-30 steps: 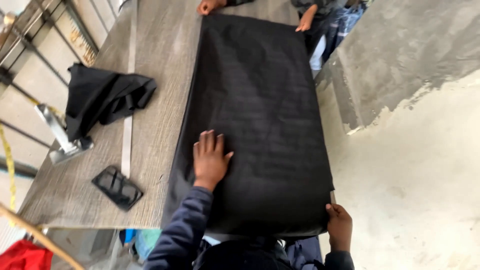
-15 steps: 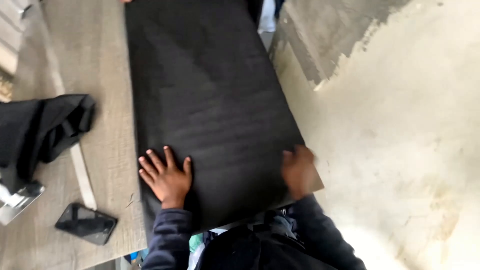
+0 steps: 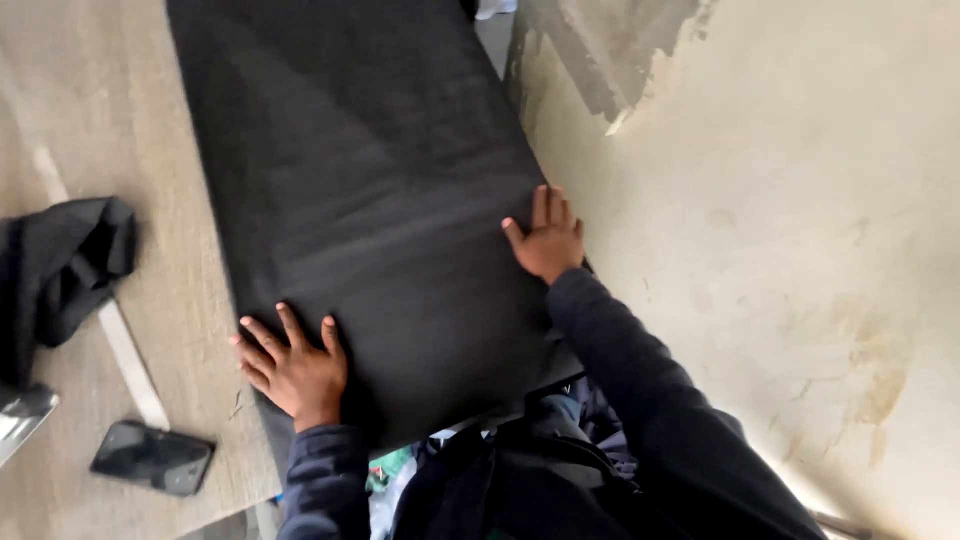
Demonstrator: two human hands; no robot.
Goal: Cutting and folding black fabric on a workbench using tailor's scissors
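Note:
A long sheet of black fabric (image 3: 370, 190) lies flat along the wooden table (image 3: 70, 120), its near end hanging over the table's front edge. My left hand (image 3: 292, 365) presses flat on the fabric's near left corner, fingers spread. My right hand (image 3: 547, 236) rests flat on the fabric's right edge, farther up, fingers apart. Both hands hold nothing; they only press the cloth down. Dark sleeves cover both my arms.
A crumpled black cloth (image 3: 60, 275) lies at the table's left. A dark phone (image 3: 152, 458) sits near the front left corner, beside a pale strip (image 3: 125, 350). A metal object (image 3: 20, 420) shows at the left edge. Concrete floor (image 3: 780, 200) lies right of the table.
The view has swung down and closer. My right hand slid from the fabric's near right corner up along its right edge. My left hand stayed pressed near the left corner.

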